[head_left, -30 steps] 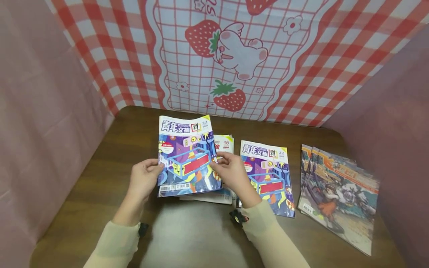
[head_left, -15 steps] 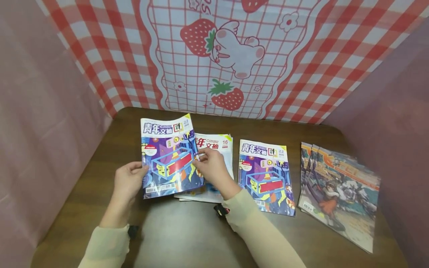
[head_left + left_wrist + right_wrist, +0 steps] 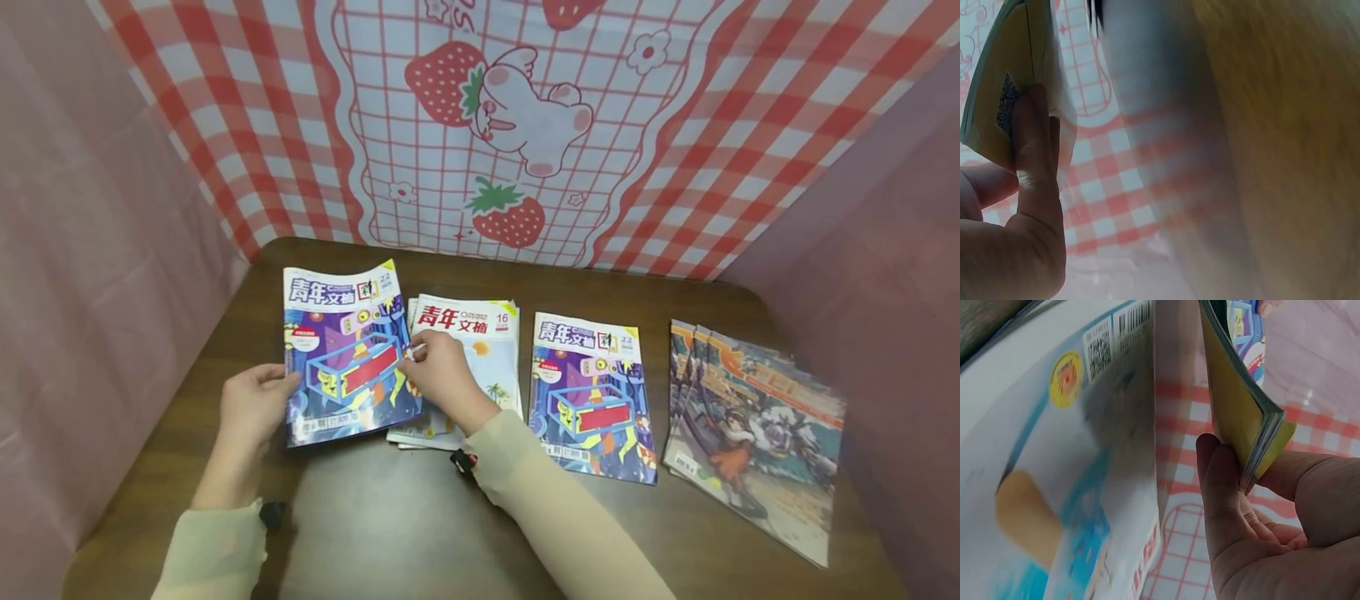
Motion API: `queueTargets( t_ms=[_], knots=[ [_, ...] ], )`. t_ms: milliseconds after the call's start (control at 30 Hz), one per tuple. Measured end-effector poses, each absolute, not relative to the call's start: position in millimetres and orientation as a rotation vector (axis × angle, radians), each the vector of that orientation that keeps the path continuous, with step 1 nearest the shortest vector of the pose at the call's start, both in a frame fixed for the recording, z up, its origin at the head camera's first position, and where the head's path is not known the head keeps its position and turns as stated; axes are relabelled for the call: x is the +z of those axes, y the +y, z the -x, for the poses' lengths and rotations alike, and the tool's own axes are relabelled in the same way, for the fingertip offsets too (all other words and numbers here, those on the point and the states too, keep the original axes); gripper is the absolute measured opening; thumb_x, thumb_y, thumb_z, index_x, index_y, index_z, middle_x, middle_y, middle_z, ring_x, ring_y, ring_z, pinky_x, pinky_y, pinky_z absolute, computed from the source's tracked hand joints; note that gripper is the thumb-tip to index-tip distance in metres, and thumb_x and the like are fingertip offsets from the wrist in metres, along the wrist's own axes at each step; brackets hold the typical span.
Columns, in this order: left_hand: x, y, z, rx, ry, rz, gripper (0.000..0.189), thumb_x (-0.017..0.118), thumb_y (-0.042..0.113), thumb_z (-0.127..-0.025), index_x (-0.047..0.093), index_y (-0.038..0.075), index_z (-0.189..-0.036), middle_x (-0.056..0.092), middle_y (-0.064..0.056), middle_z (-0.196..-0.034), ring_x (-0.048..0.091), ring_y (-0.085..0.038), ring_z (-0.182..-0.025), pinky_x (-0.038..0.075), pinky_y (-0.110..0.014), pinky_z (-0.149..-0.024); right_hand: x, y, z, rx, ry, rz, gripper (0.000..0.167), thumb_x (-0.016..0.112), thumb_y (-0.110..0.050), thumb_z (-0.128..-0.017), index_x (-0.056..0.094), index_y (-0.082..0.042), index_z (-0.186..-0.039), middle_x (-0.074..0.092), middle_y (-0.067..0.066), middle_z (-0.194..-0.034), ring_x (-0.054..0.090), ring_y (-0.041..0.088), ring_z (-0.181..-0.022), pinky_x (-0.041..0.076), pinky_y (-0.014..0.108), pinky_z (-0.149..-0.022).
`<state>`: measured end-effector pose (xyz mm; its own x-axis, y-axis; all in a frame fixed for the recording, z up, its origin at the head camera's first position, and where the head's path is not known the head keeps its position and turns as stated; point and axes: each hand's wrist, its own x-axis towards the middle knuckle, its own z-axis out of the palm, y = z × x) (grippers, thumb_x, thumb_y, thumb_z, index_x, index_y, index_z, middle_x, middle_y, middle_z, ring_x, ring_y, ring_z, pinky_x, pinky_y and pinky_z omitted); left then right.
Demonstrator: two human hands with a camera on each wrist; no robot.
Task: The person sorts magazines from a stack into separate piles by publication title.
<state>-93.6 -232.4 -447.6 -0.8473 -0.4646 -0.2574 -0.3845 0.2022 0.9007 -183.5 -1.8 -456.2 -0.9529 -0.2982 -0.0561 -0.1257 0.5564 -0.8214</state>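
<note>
Between both hands is a magazine (image 3: 348,350) with a purple and blue cover, held just above the table at the left. My left hand (image 3: 253,408) pinches its left edge, thumb on the cover; in the left wrist view fingers (image 3: 1029,137) lie against its yellowish back. On the opposite edge, my right hand (image 3: 450,379) grips between thumb and fingers, and the right wrist view shows the page edges in that pinch. Beneath the right hand lies a small pile of white magazines (image 3: 495,358) with a red title, partly covered by hand and sleeve.
A second purple magazine (image 3: 592,400) lies right of the white pile. Farther right, several overlapping comic-style magazines (image 3: 772,442) are fanned out. The brown table (image 3: 390,517) ends at a red-checked strawberry cloth (image 3: 510,217) behind, with pink cloth (image 3: 97,275) at the left side.
Both hands have carried the held magazine leftward, off the white pile, whose red-titled top cover now shows much more. The other magazines have stayed in place.
</note>
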Motion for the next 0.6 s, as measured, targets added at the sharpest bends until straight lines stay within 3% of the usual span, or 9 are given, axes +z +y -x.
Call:
queueTargets(
  t_ms=[233, 600],
  knots=[
    [-452.6, -249.3, 87.0, -1.693, -2.397, -0.918, 0.038, 0.065, 0.01, -0.098, 0.06, -0.017, -0.124, 0.073, -0.018, -0.092, 0.062, -0.007, -0.062, 0.054, -0.024, -0.055, -462.3, -23.3, 186.8, -1.291, 2.606, 0.441, 0.028, 0.082, -0.008, -0.084, 0.07, 0.004, -0.106, 0.067, 0.002, -0.078, 0.061, 0.011, -0.069, 0.052, 0.023, -0.061],
    [-456.2, -266.1, 84.2, -1.691, -2.387, -1.035, 0.041, 0.064, 0.013, -0.099, 0.059, -0.014, -0.13, 0.067, -0.005, -0.084, 0.061, -0.009, -0.064, 0.054, -0.026, -0.056, -465.5, -44.3, 193.5, -1.291, 2.534, 0.442, 0.034, 0.082, -0.013, -0.085, 0.07, 0.005, -0.112, 0.071, 0.005, -0.084, 0.064, 0.01, -0.073, 0.052, 0.022, -0.066]
  ],
)
